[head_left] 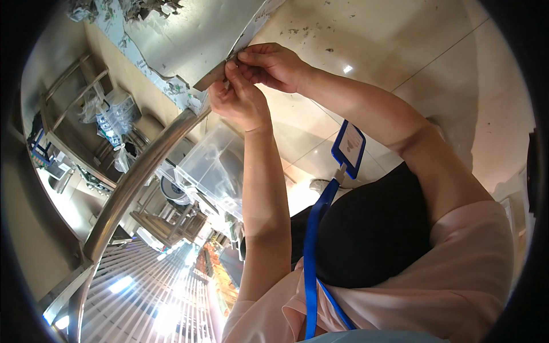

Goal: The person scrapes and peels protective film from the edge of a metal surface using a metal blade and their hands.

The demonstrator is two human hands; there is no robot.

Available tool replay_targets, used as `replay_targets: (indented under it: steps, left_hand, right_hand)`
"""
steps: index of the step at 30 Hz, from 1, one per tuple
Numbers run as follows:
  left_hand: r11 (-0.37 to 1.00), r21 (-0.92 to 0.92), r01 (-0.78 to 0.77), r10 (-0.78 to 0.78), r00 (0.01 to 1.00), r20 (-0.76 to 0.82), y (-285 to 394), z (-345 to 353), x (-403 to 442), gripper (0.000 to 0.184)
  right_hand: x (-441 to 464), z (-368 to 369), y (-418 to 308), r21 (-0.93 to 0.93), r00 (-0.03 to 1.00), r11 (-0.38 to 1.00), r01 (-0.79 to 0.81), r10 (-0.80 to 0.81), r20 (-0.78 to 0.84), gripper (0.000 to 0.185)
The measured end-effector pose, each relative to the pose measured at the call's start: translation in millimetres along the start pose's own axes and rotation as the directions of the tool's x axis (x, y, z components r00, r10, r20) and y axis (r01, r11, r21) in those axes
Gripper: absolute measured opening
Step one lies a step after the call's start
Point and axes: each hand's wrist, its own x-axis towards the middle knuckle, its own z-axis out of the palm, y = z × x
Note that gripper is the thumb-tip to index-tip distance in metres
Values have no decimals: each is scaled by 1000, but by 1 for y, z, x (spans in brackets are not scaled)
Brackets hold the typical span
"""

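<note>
Both hands meet at the near corner of a shiny metal panel [186, 43], with a thin, dark flat strip [213, 76] between them. The left hand [245, 104] has its fingers curled nearly closed, the thumb pointing up beside the strip and the fingertips against it; how firmly they grip cannot be told. The right hand [276, 67] pinches the strip's other end between thumb and bent fingers, right beside the left thumb. The strip lies along the panel's edge, its free end reaching past the left hand toward the printed film [176, 87] at the corner. This pale film, with green marks, runs along the panel's side with a ragged border, and crumpled grey scraps [150, 9] sit on top. Dark bits are scattered over the tiled floor [343, 34] beyond the right hand. A round metal rail [150, 157] slants away below the corner, with clear plastic boxes [211, 163] between it and the left forearm. A blue-framed badge [349, 150] hangs on a blue lanyard [311, 251] below the right forearm.
</note>
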Motion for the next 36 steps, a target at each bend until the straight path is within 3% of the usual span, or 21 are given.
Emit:
replay_targets:
  steps: [4,7,25,29,31,36]
  left_hand:
    - [1000,0,-18,18,1000,12,-4,1,1,15]
    - [994,-105,-4,4,1000,-3,2,7,0,16]
    - [998,-54,-26,28,999,43,6,14,-2,13]
    - [998,29,-58,56,997,56,7,15,-2,13]
    - [997,58,-60,56,996,63,11,17,-2,14]
    - [998,44,-38,39,999,-19,7,27,-5,13]
  right_hand:
    - [-2,0,-3,1,1000,1000,12,-12,2,16]
    - [-3,0,-5,2,1000,1000,15,-15,-4,15]
    - [-6,-2,-12,53,998,998,45,-44,-36,11]
    - [-4,-6,-13,61,998,997,39,-36,-48,11]
    - [-4,-11,-16,58,999,997,45,-46,17,12]
    - [-6,-15,-19,39,998,998,56,-58,35,14]
